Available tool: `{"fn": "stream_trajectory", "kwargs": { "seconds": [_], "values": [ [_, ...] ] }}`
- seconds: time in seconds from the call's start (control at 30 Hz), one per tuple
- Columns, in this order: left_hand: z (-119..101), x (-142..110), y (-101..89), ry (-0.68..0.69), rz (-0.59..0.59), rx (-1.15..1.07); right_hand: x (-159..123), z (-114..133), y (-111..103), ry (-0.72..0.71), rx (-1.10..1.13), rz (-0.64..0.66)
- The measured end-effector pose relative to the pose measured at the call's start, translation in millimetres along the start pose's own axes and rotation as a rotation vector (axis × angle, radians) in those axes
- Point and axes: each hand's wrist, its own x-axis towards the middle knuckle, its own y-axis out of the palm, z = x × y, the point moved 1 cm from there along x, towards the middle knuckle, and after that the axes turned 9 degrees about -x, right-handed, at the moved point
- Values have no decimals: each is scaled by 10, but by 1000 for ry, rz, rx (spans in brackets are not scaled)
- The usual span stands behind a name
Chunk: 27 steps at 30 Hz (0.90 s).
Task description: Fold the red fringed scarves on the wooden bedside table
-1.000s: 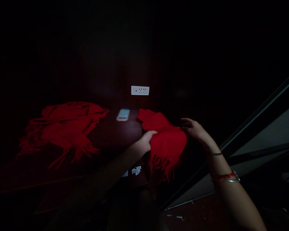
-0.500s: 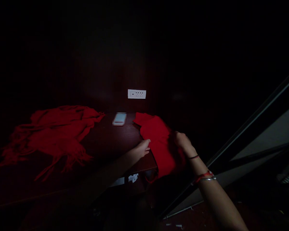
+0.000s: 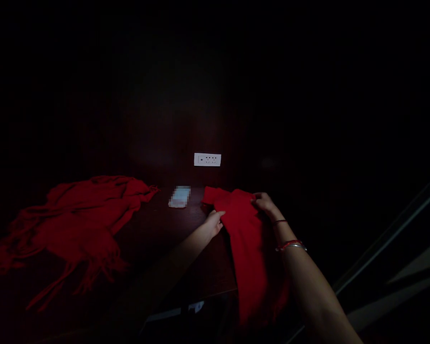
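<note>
A folded red scarf [image 3: 247, 239] lies at the right end of a dark wooden table [image 3: 172, 248] and hangs over its front edge. My left hand [image 3: 213, 222] rests on the scarf's left edge, fingers curled against the cloth. My right hand [image 3: 265, 204] lies on the scarf's far right corner, fingers bent onto the fabric; its wrist carries a red thread and a metal bangle. The scene is very dark.
A second red fringed scarf [image 3: 75, 224] lies crumpled on the left of the table. A small pale packet [image 3: 179, 196] sits near the back wall, below a white socket plate [image 3: 207, 159]. A slanted pale panel [image 3: 390, 267] stands at the right.
The scarf was bunched up and lifted between both hands; now it lies flatter and longer on the table. My right hand moved to its far corner. The view tilted up.
</note>
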Motion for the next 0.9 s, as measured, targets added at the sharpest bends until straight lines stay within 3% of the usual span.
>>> {"fn": "stream_trajectory", "kwargs": {
  "seconds": [0.1, 0.2, 0.3, 0.4, 0.63, 0.77, 0.9],
  "values": [
    [14, 53, 172, 89, 12, -101, 140, -10, -99, -53, -183, -66],
    [153, 130, 203, -51, -61, -62, 171, -147, 14, -9, -360, -12],
    [228, 216, 78, -148, -130, 3, 186, -240, 173, 54, -434, 60],
    [116, 353, -129, -143, -212, 78, 279, -184, 228, 61, -469, 50],
    [-300, 918, -523, 38, -352, 424, 466, -122, 326, 111, -467, 92],
    [-379, 1206, -624, 103, -332, 609, 529, -136, 319, 55, -432, 35],
    [-423, 1394, -633, 105, -244, 674, 659, 10, 205, -54, -383, -88]
  ]
}}
